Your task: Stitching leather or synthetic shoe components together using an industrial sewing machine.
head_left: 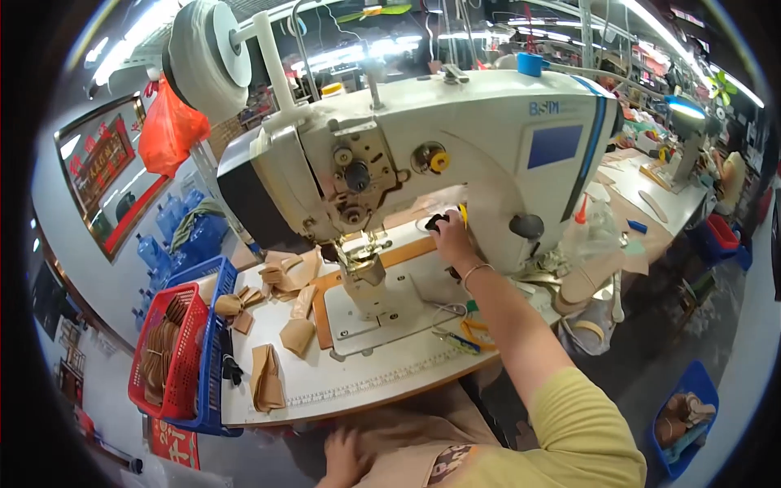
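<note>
A large white industrial sewing machine [480, 122] with a raised post bed [366, 293] stands on the table before me. My right hand [451, 240] reaches under the machine's arm, its fingers closed around a small black object [438, 221] whose kind I cannot make out. Just beside those fingers is a yellow strip-like thing [464, 214]. Low in the view, my left hand [343, 454] is over the brown apron [407, 435] on my lap. Its fingers are blurred. Folded tan pieces [267, 378] lie left of the post bed.
Red [194, 358] and blue baskets [213, 382] sit at the table's left edge, the red one holding brown pieces. Thread snips [457, 342] lie near the front edge. To the right are a red-tipped bottle [581, 215] and plastic bags. A blue bin [687, 451] stands on the floor.
</note>
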Motion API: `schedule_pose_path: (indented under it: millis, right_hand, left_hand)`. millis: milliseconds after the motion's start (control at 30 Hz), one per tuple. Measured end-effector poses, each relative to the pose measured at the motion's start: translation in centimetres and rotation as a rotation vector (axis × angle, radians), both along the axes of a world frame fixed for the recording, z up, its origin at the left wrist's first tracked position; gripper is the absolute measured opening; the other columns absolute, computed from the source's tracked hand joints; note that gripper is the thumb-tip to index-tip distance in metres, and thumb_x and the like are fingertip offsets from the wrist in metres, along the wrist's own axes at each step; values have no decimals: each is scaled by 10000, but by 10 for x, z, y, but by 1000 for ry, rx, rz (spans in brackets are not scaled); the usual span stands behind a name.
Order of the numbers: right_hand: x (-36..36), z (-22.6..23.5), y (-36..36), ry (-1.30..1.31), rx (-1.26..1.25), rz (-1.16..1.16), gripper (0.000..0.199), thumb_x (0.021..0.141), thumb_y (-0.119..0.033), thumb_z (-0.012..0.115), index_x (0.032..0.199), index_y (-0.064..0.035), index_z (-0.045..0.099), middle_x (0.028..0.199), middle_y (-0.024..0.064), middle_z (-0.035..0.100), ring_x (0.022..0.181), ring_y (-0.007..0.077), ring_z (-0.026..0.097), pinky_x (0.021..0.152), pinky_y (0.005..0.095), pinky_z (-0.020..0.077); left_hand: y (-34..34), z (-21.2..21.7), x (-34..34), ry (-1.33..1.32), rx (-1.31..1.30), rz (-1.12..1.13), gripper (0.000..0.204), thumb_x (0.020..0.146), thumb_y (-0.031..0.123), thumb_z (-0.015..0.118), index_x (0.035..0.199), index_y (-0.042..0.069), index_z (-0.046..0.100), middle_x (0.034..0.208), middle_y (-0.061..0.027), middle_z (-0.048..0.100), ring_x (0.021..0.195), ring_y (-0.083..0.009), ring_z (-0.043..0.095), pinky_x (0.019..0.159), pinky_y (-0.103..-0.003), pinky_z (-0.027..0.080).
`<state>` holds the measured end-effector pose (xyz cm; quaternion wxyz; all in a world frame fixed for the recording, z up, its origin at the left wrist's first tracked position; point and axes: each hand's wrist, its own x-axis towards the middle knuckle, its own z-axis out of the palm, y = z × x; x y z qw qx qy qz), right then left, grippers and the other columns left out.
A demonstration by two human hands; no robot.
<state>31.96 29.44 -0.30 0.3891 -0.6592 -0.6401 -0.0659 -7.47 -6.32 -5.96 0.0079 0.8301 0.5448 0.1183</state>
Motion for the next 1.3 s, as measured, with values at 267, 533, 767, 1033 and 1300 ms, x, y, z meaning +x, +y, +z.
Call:
schedule_pose_path:
  millis: [267,533,767,1033,1300]
  right_hand:
    - [-4,16,64,-519,-191,-361,171,800,-167,554,896,-82,667,1046,152,570,1078,345,494,971,520,320]
    - [-10,63,-128,-383,-12,595,75,783,-121,587,790,-58,626,841,96,619,860,256,585,827,394,456]
    - [92,152,-205,129,959,-136,312,815,59,534,1110,-31,583,1003,160,601,849,320,601,734,338,487]
    - [138,197,-177,12,1014,-128,356,848,56,491,1194,-11,546,1158,181,560,1036,329,554,880,366,444]
    - [146,190,-169,-20,970,-154,370,834,72,495,1199,27,524,1165,193,557,1057,344,547,914,374,429]
  left_hand:
    - [-1,-9,6,-179,39,333,518,765,191,680,1228,26,516,1191,-210,545,1084,-356,524,940,-385,416]
    - [41,10,8,-250,35,109,510,774,194,668,1231,29,515,1199,-208,541,1093,-354,519,945,-386,411]
    - [66,31,76,-299,-6,-180,503,781,196,658,1234,32,514,1205,-206,537,1101,-351,514,949,-386,408]
    - [88,40,164,-320,-95,-372,495,790,198,646,1238,35,513,1213,-204,533,1110,-349,509,954,-386,404]
    - [102,36,176,-283,-136,-262,487,799,200,635,1241,38,511,1221,-202,528,1120,-346,504,959,-387,399]
